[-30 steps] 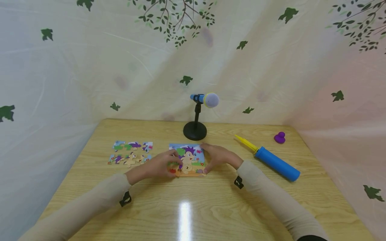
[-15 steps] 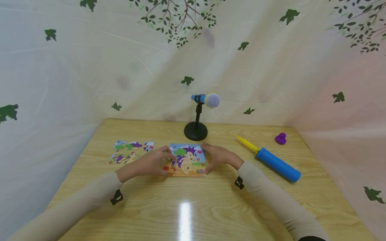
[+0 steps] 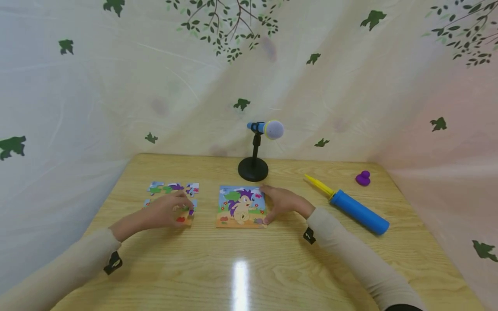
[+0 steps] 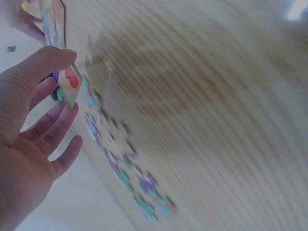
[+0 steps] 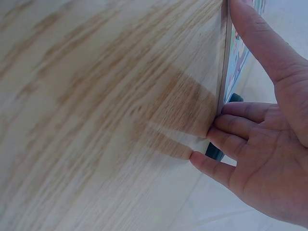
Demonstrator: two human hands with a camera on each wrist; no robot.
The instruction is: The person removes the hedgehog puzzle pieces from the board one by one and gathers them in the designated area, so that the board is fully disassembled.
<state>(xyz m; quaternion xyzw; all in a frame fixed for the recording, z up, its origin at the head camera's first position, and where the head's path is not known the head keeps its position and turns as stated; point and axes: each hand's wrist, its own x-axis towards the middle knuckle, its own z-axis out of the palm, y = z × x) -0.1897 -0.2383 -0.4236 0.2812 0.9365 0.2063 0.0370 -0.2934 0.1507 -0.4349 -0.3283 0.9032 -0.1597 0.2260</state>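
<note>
My left hand point(image 3: 165, 211) pinches a puzzle piece point(image 4: 70, 79) with a red shape, orange ground and a bit of purple and green, between thumb and fingers. It is held just over the front row of loose puzzle pieces point(image 4: 113, 144), and in the head view the hand hides much of that row. To the right lies a square puzzle board point(image 3: 241, 207) picturing a purple-spined hedgehog. My right hand point(image 3: 285, 203) rests at its right side, thumb by the front corner and fairly straight fingers touching its edge, as the right wrist view shows.
Behind the board stands a blue toy microphone point(image 3: 268, 128) on a black stand point(image 3: 253, 169). A blue hand pump point(image 3: 359, 211) with a yellow nozzle lies at right, and a small purple object point(image 3: 363, 178) sits beyond it. A leaf-patterned cloth point(image 3: 194, 86) hangs behind the table.
My left hand has moved left from the hedgehog board to over the loose pieces, carrying the puzzle piece with it. The right hand and the board have stayed in place.
</note>
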